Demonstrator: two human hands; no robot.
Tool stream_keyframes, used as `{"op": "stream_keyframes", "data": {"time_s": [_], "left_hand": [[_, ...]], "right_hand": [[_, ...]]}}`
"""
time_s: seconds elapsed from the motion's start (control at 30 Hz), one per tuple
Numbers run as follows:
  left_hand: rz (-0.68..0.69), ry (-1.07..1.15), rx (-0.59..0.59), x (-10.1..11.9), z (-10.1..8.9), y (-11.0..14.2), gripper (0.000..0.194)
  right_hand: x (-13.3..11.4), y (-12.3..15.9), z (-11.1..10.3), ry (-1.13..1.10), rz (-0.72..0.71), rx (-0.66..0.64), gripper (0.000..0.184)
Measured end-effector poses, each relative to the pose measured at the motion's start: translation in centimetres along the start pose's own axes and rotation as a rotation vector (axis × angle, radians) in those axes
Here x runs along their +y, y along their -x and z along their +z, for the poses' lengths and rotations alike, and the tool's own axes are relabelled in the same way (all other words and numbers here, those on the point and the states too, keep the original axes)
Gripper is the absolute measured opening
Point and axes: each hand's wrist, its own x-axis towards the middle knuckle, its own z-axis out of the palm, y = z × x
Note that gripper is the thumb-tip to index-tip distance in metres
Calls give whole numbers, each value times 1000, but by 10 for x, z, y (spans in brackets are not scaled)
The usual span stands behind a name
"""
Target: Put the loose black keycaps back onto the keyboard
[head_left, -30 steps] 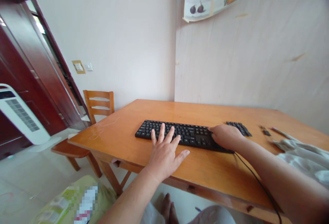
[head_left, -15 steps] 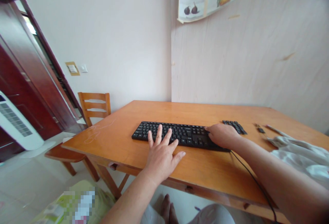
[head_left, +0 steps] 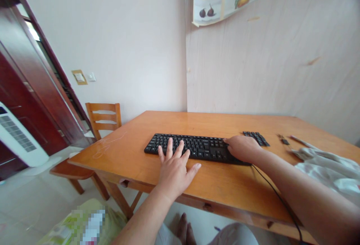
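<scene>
A black computer keyboard (head_left: 185,142) lies on the wooden table, its cable running off the right end towards the front edge. My left hand (head_left: 174,168) is open, fingers spread, with the fingertips over the front rows of keys; whether they press is hard to see. At the keyboard's right part, my right hand (head_left: 243,149) is closed, its fingers bent down and touching it just right of the arrow keys. Whatever its fingertips hold, if anything, is hidden. Behind that hand sits a group of loose black keycaps (head_left: 255,138) on the tabletop.
Small dark items (head_left: 283,140), a pen-like stick (head_left: 302,141) and a crumpled pale cloth (head_left: 326,166) lie at the table's right. Thin pale string (head_left: 105,147) rests at its left end. A wooden chair (head_left: 104,117) stands beyond that end.
My left hand has shifted slightly left and down over the keys, fingers still spread. The right hand stays in place on the keyboard.
</scene>
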Motion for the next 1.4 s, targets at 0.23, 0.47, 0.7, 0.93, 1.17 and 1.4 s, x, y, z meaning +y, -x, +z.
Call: {"op": "stream_keyframes", "data": {"time_s": [0.23,0.47,0.7,0.93,1.17,1.4], "left_hand": [[15,-19,14,1,1,0,49],[7,6,42,1,-1,1,41],[-93,33,89,-2,0,3,35],[-100,56,46,-3,1,3,46],[-90,74,29,-4,-2,5,40],[-108,147,60,-21,-9,12,30]], "right_hand": [[0,0,-1,-1,-5,7,48],[1,-1,1,-5,-4,0,47],[0,-1,0,-11,-4,4,47],[1,-2,2,-14,-9,11,48],[4,-2,6,-36,-40,33,46],[7,-4,11,-56,-69,61,44]]}}
